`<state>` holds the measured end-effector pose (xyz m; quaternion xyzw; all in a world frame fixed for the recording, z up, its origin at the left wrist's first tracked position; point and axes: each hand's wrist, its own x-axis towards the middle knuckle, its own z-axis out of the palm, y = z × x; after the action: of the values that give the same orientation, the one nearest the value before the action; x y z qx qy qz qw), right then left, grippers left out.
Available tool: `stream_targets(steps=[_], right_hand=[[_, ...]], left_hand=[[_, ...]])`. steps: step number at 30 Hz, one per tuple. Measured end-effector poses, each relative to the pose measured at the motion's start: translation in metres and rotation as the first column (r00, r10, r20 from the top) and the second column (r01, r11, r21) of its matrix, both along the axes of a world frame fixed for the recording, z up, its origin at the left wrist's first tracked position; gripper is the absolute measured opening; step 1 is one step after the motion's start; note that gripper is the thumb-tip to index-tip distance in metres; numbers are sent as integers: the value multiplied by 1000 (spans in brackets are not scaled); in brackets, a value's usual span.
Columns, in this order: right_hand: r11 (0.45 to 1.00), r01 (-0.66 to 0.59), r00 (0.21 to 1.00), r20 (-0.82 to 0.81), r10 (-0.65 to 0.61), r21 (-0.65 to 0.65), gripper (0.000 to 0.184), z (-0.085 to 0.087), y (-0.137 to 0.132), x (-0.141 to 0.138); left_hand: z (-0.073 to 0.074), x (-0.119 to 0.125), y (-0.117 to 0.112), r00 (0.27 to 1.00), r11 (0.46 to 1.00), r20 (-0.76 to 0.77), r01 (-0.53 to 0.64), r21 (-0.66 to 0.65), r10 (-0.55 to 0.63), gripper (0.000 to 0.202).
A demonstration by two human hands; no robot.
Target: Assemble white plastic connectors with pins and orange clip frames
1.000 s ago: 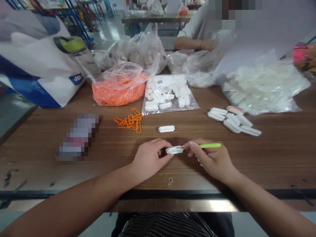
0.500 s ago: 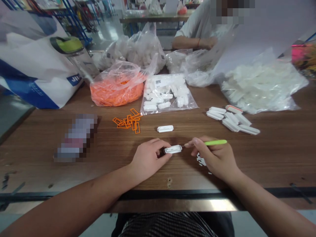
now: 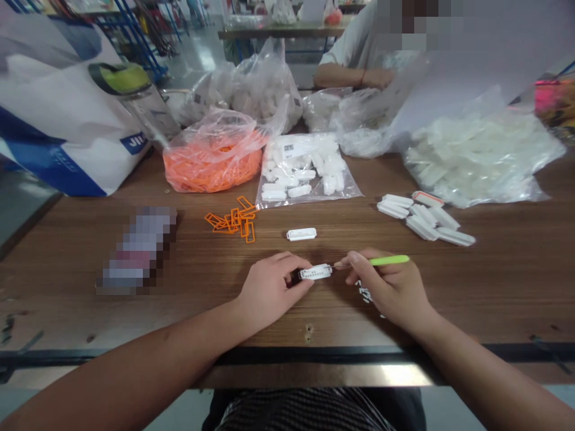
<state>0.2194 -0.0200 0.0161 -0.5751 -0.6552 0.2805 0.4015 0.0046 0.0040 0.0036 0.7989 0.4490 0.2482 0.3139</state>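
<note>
My left hand (image 3: 273,287) pinches one end of a small white plastic housing (image 3: 316,272), which has a row of dark holes along its face. In my right hand (image 3: 389,287) is a thin metal pick with a lime-green handle (image 3: 390,260). Its tip reaches the right end of the housing; whether it touches is too small to tell. Tiny white pieces (image 3: 365,293) lie on the table beside and partly behind my right hand. Just beyond my hands rests another white housing (image 3: 301,234).
Orange frames (image 3: 233,221) lie left of centre, near a bag of orange frames (image 3: 211,161). Bags of white parts (image 3: 308,167) stand behind. Several white housings (image 3: 422,218) lie at right. A pixelated flat object (image 3: 139,248) and a bottle (image 3: 135,90) are at left. A person sits opposite.
My right hand and the pick have shifted slightly left, toward the housing. My left hand keeps its grip on the housing, almost unmoved.
</note>
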Motion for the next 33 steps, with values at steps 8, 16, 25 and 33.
stream_targets(steps=[8, 16, 25, 33], right_hand=[[1000, -11, 1000, -4, 11, -4, 28, 1, 1, -4], [999, 50, 997, -55, -49, 6, 30, 1, -2, 1], [999, 14, 1000, 21, -15, 33, 28, -1, -1, 0], [999, 2, 1000, -29, -1, 40, 28, 0, 0, 0]], left_hand=[[-2, -1, -1, 999, 1000, 35, -6, -12, 7, 14], [-2, 0, -1, 999, 1000, 28, -14, -16, 15, 14], [0, -1, 0, 999, 1000, 40, -1, -4, 1, 13], [-1, -1, -1, 999, 1000, 45, -17, -18, 18, 14]])
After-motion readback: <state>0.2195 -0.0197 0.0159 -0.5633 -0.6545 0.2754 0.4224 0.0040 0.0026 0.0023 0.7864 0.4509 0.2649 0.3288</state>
